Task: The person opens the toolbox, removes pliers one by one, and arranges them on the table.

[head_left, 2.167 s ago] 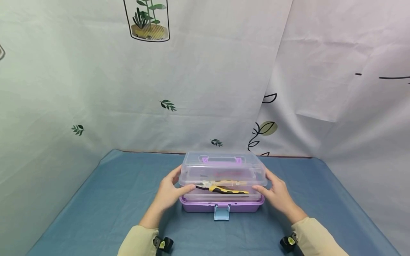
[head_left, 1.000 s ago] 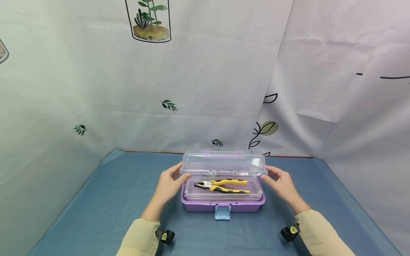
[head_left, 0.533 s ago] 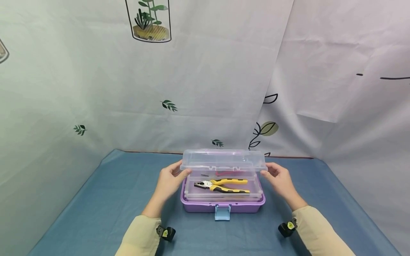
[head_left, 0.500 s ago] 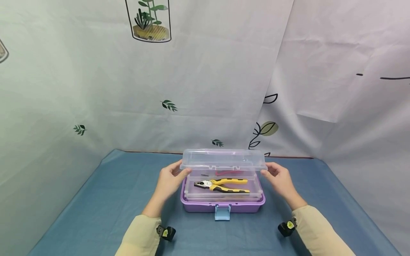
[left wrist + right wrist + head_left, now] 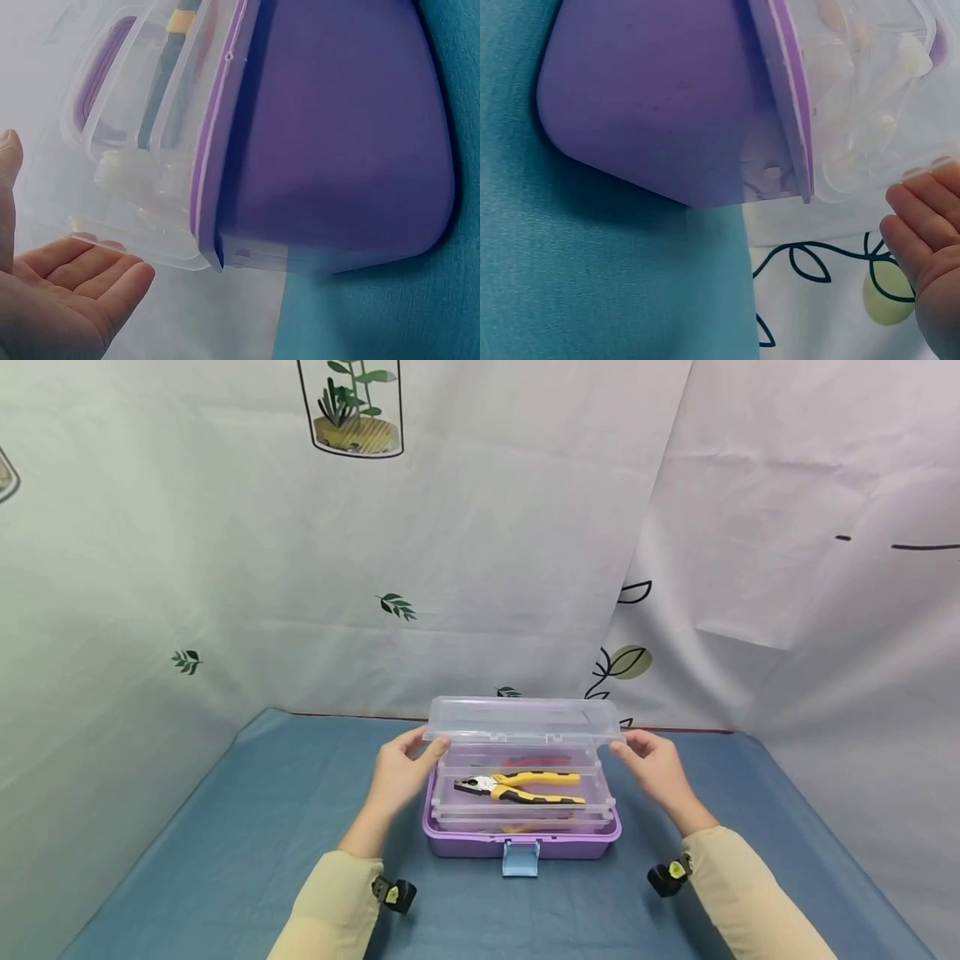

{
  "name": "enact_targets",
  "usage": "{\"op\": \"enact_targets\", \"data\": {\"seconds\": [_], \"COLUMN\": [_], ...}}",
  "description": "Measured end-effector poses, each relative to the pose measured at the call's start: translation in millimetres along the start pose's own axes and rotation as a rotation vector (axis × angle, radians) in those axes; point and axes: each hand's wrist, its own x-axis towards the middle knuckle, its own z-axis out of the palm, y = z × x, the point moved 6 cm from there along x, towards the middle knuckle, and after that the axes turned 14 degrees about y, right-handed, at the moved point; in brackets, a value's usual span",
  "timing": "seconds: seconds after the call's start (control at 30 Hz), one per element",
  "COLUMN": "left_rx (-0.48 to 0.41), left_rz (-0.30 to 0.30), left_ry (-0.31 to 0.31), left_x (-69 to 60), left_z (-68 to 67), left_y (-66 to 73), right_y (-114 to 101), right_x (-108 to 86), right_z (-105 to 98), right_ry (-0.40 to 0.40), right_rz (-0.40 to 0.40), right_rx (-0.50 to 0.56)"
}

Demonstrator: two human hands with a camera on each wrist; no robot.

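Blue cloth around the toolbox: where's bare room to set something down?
The blue cloth is bare left of the left hand, right of the right hand, and in front of the blue latch, between the sleeves. Crowded: the ends of the lid, with a hand at each, and the tray, where pliers lie.

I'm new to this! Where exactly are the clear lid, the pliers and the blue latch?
Clear lid (image 5: 525, 720): head view, middle of its see-through panel.
Pliers (image 5: 519, 795): head view, on the lower handle.
Blue latch (image 5: 521, 861): head view, middle of its front face.
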Motion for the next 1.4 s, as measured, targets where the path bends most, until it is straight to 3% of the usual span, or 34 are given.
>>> {"op": "enact_targets", "data": {"seconds": [0.33, 0.53, 0.7, 0.93, 1.13, 1.4], "left_rx": [-0.089, -0.264, -0.380, -0.344, -0.301, -0.301], "left_rz": [-0.018, -0.029, -0.010, 0.087, 0.172, 0.185], "left_ry": [-0.060, -0.133, -0.139, -0.142, -0.145, -0.213], "left_x": [2.6, -1.4, -4.2, -6.9, -9.1, -13.2], "left_z": [2.8, 6.6, 9.4, 9.8, 11.1, 15.0], "left_y": [-2.7, -6.3, -7.6, -5.4, -6.9, -9.8], "right_y": [-3.5, -3.9, -3.6, -0.7, 4.1, 6.9], "right_x": [7.1, 11.4, 14.7, 15.3, 5.1, -12.9], "right_z": [1.5, 3.0, 4.9, 8.9, 11.6, 23.6], "right_ry": [-0.001, -0.014, -0.008, -0.002, -0.060, -0.154], "right_rz": [0.039, 0.100, 0.145, 0.207, 0.219, 0.156], "right_rx": [-0.005, -0.006, 0.000, 0.102, 0.204, 0.357]}}
